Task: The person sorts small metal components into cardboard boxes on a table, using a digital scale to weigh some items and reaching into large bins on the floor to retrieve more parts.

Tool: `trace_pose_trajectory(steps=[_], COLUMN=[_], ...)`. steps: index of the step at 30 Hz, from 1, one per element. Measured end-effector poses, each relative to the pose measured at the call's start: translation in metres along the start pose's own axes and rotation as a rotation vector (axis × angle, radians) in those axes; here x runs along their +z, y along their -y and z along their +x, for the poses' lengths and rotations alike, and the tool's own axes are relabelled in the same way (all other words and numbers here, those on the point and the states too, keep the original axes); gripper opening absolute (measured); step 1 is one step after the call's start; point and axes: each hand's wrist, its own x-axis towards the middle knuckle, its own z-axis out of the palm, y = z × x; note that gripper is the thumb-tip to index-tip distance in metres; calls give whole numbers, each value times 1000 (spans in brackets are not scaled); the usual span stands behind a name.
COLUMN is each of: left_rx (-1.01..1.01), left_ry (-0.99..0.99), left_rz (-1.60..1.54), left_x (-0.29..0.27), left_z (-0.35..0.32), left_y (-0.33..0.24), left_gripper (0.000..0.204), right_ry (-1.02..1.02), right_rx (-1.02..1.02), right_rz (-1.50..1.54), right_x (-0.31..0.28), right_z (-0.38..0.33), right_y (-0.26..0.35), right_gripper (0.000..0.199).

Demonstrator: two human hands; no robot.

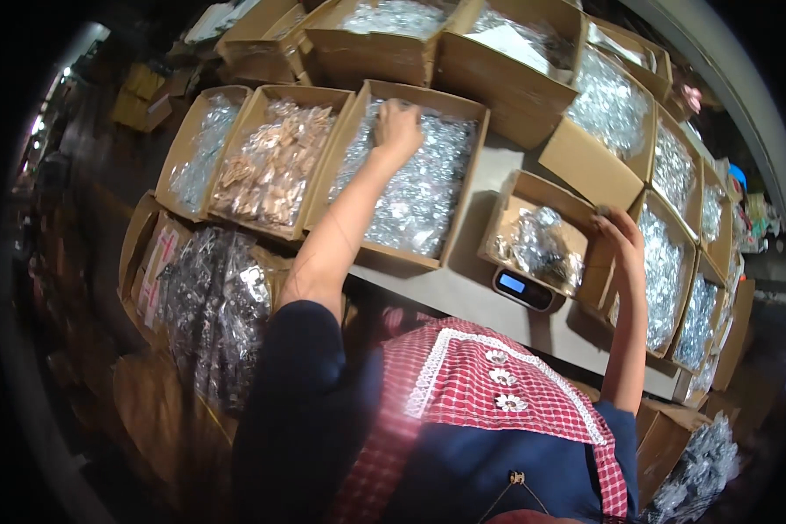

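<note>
My left hand (398, 129) reaches into the far part of a cardboard box (399, 255) full of small clear plastic packets (415, 201). Its fingers are curled down among the packets, and their tips are hidden. To the right, a smaller open carton (555, 190) sits on a digital scale (524, 289) with a lit blue display. Several clear bags with small metallic-looking pieces (540, 240) lie inside that carton. At the carton's right rim, my right hand (622, 236) has its fingers pinched together around something small and dark that I cannot make out.
Left of the packet box stands a box of tan packets (275, 162), with a narrower box (210, 148) beyond it. Dark plastic bags (218, 306) are heaped near my left arm. More packet-filled cartons (607, 100) line the back and right of the grey table (489, 188).
</note>
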Motion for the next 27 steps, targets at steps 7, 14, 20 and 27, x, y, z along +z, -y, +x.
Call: trace_pose_trajectory(steps=[7,14,20,27], left_rx=[-272,-543,-412,-585], left_ry=[189,110,441,31], left_rz=[-1151,-1403,12,-1289], left_x=[-32,-131,-130,-143], left_z=[-12,0,5,-10], left_y=[19,111,164,189], left_gripper=[14,18,58,14], right_ry=[-352,-622,-736,-632], right_rx=[98,61,133,108], right_rz=[106,233,166,168], right_x=[-49,-73,-56,-58], right_z=[-61,-100,-76,-83], right_y=[-36,-61,-53,-52], right_gripper=[32,34,36,32])
